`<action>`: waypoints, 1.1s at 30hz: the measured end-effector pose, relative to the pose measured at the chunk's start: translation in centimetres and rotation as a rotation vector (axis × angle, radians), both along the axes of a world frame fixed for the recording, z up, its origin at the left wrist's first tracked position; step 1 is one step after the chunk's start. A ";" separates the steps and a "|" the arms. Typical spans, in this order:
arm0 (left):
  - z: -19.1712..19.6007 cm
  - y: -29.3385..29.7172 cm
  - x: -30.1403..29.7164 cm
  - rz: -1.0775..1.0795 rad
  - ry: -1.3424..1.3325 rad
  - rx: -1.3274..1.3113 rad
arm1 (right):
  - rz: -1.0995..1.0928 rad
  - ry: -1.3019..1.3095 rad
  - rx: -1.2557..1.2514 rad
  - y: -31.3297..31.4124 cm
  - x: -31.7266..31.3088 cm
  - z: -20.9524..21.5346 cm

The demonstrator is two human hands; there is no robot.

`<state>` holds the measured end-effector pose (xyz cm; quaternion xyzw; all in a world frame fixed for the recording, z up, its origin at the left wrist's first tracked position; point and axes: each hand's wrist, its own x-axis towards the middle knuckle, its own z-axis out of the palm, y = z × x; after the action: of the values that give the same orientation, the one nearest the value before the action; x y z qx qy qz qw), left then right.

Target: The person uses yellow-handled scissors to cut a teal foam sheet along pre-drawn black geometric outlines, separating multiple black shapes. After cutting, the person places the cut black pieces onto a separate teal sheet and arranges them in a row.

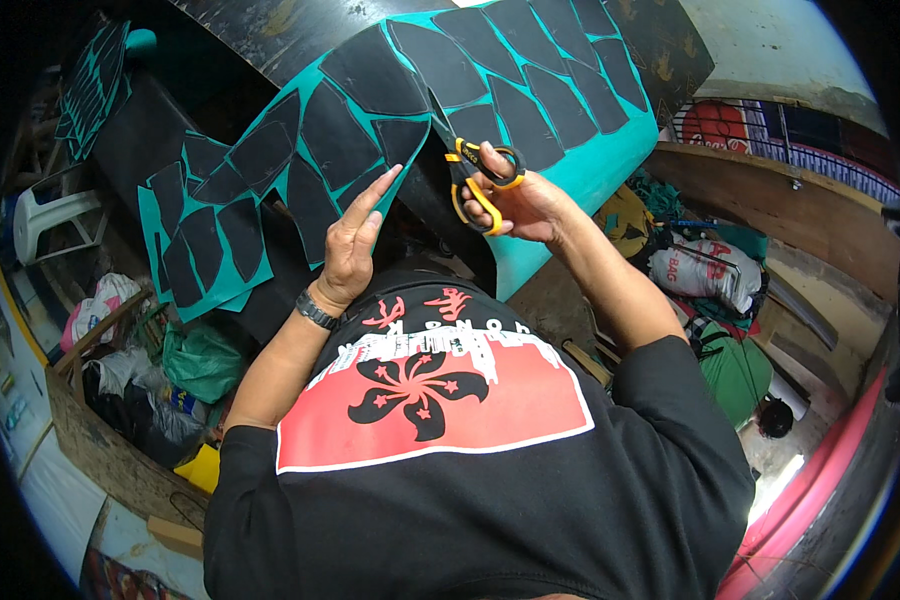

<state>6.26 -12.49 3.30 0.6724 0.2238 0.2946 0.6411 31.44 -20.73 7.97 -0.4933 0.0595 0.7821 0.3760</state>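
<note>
A teal sheet (595, 168) covered with several dark, curved-edged panels (338, 130) spreads across the table in front of me. My right hand (530, 205) holds scissors (458, 170) with yellow and black handles, fingers through the loops. Their blades point away from me, over the sheet beside a cut gap. My left hand (355, 250), a dark watch on its wrist, is at the sheet's near edge, left of the scissors. Its fingers are stretched out and lie close together; whether they press on the sheet I cannot tell.
A smaller teal-and-dark sheet (95, 85) hangs at the far left, above a white plastic stool (60, 225). Bags (202, 355) are heaped at lower left. On the right are a white sack (705, 272), a green bundle (735, 370) and a wooden board (770, 195).
</note>
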 end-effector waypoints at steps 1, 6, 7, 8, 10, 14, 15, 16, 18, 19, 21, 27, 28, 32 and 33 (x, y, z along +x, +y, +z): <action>0.0 0.0 0.0 0.008 -0.017 -0.019 | -0.069 -0.315 -0.054 -0.4 -0.3 0.0; 0.2 0.0 -0.2 0.024 -0.011 -0.021 | -0.252 0.094 0.066 -1.2 -1.1 -2.5; 0.3 0.0 -0.2 0.021 -0.011 -0.014 | -0.260 0.188 0.133 -1.3 -1.2 -3.2; 0.4 0.1 -0.2 0.023 -0.009 -0.017 | -0.300 0.220 0.162 -1.5 -1.8 -4.0; 0.6 0.0 -0.2 0.030 -0.003 -0.028 | -0.321 0.173 0.208 -1.7 -2.6 -5.4; 0.8 0.0 -0.3 0.020 0.046 -0.012 | -0.174 0.056 0.254 -1.5 -2.4 -5.6; 0.8 0.0 -0.3 0.017 0.045 -0.014 | -0.127 0.046 0.250 -1.3 -2.0 -5.3; 0.7 0.0 -0.3 0.015 0.041 -0.024 | -0.075 0.031 0.237 -1.2 -1.5 -4.8; 0.5 0.0 -0.2 -0.001 0.039 0.006 | -0.054 -0.020 0.193 -1.1 -0.8 -3.6; 0.5 0.0 -0.2 -0.011 0.030 0.022 | -0.082 -0.063 0.174 -1.0 -0.9 -3.3; 0.4 0.1 -0.1 -0.023 0.022 0.023 | -0.120 -0.169 0.178 -0.9 -1.0 -2.9; 0.3 0.1 -0.2 -0.027 0.035 0.017 | -0.049 -0.208 0.155 -0.8 -1.0 -3.1; 0.2 0.1 -0.3 -0.027 0.046 0.014 | -0.036 -0.222 0.151 -0.8 -0.8 -3.1; 0.1 0.2 -0.7 0.020 0.038 -0.032 | 0.003 -0.118 0.093 -0.4 0.4 -2.4; 0.1 0.2 -0.7 0.038 0.043 -0.052 | 0.012 -0.155 0.095 -0.3 0.6 -2.3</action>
<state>5.55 -12.30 3.41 0.6571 0.2580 0.2863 0.6478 32.01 -21.07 5.67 -0.5343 -0.0101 0.7456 0.3980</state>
